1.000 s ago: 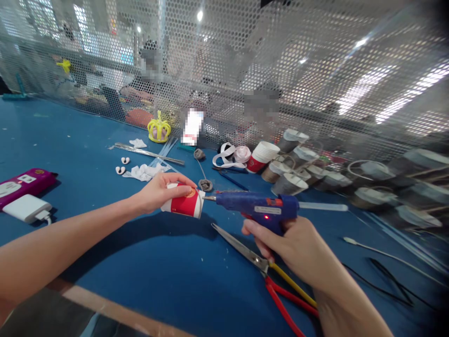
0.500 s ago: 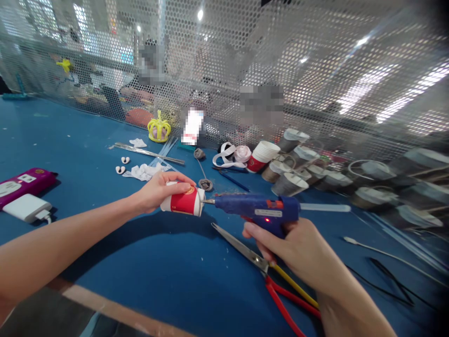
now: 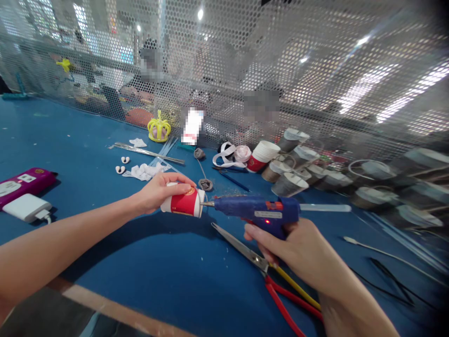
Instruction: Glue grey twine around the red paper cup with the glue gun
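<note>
My left hand (image 3: pixel 163 191) is wrapped round a red and white paper cup (image 3: pixel 182 203), which lies on its side in the air with its end facing right. A blue hot glue gun (image 3: pixel 257 208) is in my right hand (image 3: pixel 284 241). Its metal nozzle meets or nearly meets the cup's right-hand edge; exact contact is hard to make out. A red light glows on the gun's body, and a clear glue stick (image 3: pixel 326 208) sticks out of its back. Below the gun, scissors (image 3: pixel 259 262) with red and yellow handles lie on the table, blades toward the cup.
Upright at the back is a perforated metal screen (image 3: pixel 210 56). Along it stand a yellow crown (image 3: pixel 159 128), a phone (image 3: pixel 192 126), stacked paper cups (image 3: pixel 264 154) and several wrapped grey cups (image 3: pixel 289 183). A power bank (image 3: pixel 27 207) lies left; a cable (image 3: pixel 393 255) lies right.
The glue gun's nozzle has shifted very slightly down and left against the cup's edge. The cup has barely turned in my left hand; the other objects stay put.
</note>
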`<state>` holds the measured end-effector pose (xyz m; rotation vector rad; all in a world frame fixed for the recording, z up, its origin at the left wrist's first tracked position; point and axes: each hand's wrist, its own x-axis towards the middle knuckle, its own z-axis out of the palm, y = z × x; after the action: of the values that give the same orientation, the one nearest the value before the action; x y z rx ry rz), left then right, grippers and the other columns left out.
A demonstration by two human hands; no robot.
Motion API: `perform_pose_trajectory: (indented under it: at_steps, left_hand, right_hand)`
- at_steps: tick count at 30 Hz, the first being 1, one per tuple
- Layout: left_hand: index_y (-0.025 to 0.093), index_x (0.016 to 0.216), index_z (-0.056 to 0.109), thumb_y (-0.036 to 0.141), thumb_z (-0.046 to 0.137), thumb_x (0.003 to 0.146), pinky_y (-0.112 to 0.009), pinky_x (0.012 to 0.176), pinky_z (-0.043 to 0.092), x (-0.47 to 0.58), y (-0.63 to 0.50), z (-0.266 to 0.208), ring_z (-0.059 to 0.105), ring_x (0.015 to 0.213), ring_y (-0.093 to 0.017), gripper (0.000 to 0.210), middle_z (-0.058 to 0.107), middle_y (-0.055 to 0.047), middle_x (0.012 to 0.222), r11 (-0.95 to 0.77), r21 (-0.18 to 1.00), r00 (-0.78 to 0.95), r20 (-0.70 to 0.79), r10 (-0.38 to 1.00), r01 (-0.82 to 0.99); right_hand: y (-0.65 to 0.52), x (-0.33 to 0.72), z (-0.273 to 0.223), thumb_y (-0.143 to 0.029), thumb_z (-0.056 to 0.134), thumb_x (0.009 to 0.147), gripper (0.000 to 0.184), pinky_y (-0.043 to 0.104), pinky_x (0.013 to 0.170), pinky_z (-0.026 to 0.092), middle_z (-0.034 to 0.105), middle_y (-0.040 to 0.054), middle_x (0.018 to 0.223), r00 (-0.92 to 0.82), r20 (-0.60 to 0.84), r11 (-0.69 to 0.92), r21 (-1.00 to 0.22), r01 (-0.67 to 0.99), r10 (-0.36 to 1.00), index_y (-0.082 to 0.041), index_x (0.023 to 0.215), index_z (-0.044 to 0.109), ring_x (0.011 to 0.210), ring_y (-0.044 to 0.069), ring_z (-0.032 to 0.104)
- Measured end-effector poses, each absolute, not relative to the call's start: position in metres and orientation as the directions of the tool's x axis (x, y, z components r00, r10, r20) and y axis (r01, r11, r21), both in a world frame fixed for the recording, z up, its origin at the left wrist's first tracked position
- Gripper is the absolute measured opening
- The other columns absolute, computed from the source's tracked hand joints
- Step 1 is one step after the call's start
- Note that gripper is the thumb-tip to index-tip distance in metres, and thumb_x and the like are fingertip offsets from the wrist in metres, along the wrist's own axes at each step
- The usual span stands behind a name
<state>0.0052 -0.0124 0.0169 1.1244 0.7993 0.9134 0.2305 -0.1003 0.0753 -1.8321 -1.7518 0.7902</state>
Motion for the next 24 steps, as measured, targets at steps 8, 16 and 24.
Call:
perform_pose_trajectory:
  at_steps: [8,16,24]
  left_hand:
    - [0.013,0.077,0.066,0.024,0.067,0.065,-0.020,0.047,0.042,0.0054,-0.0116,0.0148,0.056,0.051,-0.010,0.016,0.066,-0.002,0.065,0.165,0.969,0.418,-0.075,0.905,-0.186]
    - [0.012,0.078,0.065,0.024,0.067,0.065,-0.018,0.045,0.041,0.0054,-0.0121,0.0148,0.056,0.049,-0.009,0.017,0.066,-0.002,0.064,0.161,0.970,0.426,-0.069,0.902,-0.183]
    - [0.014,0.079,0.066,0.028,0.067,0.065,-0.018,0.049,0.043,0.0049,-0.0135,0.0124,0.057,0.054,-0.009,0.020,0.067,-0.002,0.070,0.111,0.981,0.436,-0.030,0.899,-0.160]
  right_hand:
    - [-0.1005,0.2299,0.0751,-0.043,0.060,0.068,0.031,0.024,0.042,0.045,0.051,-0.0027,0.035,0.045,-0.092,-0.096,-0.693,0.714,0.995,-0.019,0.049,0.054,0.035,0.012,0.050]
    - [-0.1002,0.2299,0.0758,-0.044,0.062,0.067,0.034,0.024,0.043,0.045,0.052,-0.0019,0.036,0.058,-0.109,-0.118,-0.691,0.713,0.992,-0.020,0.046,0.051,0.037,0.012,0.050]
    - [-0.1000,0.2288,0.0766,-0.044,0.061,0.067,0.030,0.023,0.040,0.044,0.049,-0.0026,0.035,0.074,-0.071,-0.102,-0.719,0.687,0.995,-0.017,0.053,0.060,0.035,0.011,0.048]
